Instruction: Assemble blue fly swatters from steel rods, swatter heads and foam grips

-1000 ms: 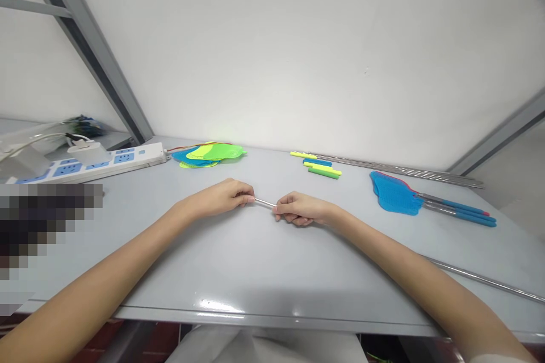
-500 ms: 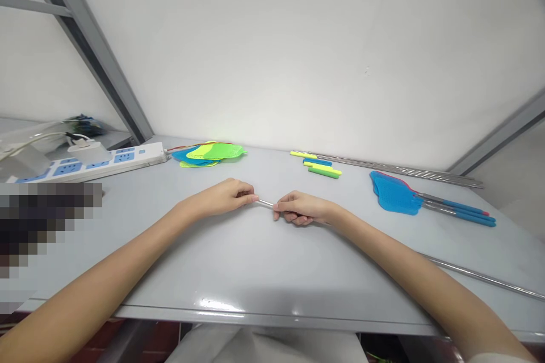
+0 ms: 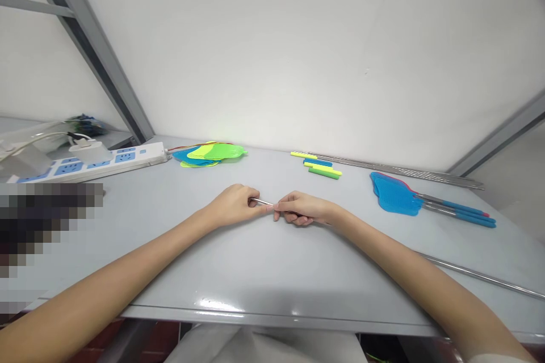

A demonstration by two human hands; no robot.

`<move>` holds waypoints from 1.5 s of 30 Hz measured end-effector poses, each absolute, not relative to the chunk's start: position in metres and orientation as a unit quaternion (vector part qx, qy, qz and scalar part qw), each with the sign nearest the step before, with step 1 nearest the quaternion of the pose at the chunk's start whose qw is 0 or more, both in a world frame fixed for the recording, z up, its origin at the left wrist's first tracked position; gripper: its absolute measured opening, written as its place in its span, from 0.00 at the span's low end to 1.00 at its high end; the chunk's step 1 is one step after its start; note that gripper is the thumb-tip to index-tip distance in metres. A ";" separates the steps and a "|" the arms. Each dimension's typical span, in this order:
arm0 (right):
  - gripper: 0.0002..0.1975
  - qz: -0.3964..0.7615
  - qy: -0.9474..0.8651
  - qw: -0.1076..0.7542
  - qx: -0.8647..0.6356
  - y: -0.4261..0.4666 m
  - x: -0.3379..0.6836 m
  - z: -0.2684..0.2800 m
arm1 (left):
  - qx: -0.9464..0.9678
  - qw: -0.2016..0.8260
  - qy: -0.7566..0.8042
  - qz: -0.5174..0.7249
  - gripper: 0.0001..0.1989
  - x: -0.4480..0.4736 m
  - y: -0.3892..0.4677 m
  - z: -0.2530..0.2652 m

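Note:
A thin shiny metal rod (image 3: 263, 202) shows between my two hands near the middle of the table. My left hand (image 3: 233, 205) is closed on its left end, with the thumb stretched along it toward the right fingers. My right hand (image 3: 301, 207) pinches the rod a little further right, other fingers curled under. From beneath my right forearm a metal rod section (image 3: 481, 278) emerges toward the right edge; the forearm hides whether it is the same rod.
Fly swatter heads (image 3: 213, 153) lie piled at the back left beside a white power strip (image 3: 149, 153). Coloured grip sleeves (image 3: 323, 173) and long metal rods (image 3: 404, 170) lie at the back. Blue fly swatters (image 3: 395, 195) with handles rest at right. A pixelated dark patch covers the left.
My left hand has slid right along the rod, and its thumb now reaches the right fingertips. My right hand stays in place.

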State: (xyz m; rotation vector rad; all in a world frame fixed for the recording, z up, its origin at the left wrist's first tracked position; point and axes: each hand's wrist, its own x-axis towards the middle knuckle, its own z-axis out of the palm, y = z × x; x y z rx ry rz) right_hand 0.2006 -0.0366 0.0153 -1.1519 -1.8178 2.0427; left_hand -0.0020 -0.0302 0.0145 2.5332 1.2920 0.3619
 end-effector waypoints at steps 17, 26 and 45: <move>0.14 0.694 -0.610 0.091 -0.371 -0.035 0.202 0.013 | 0.861 0.226 0.441 0.113 0.18 -0.011 -0.024 0.030; 0.15 0.697 -0.608 0.086 -0.369 -0.034 0.202 0.013 | 0.841 0.263 0.469 0.058 0.20 -0.028 -0.011 0.030; 0.15 0.695 -0.609 0.092 -0.370 -0.034 0.206 0.011 | 0.865 0.213 0.441 0.111 0.16 -0.013 -0.022 0.020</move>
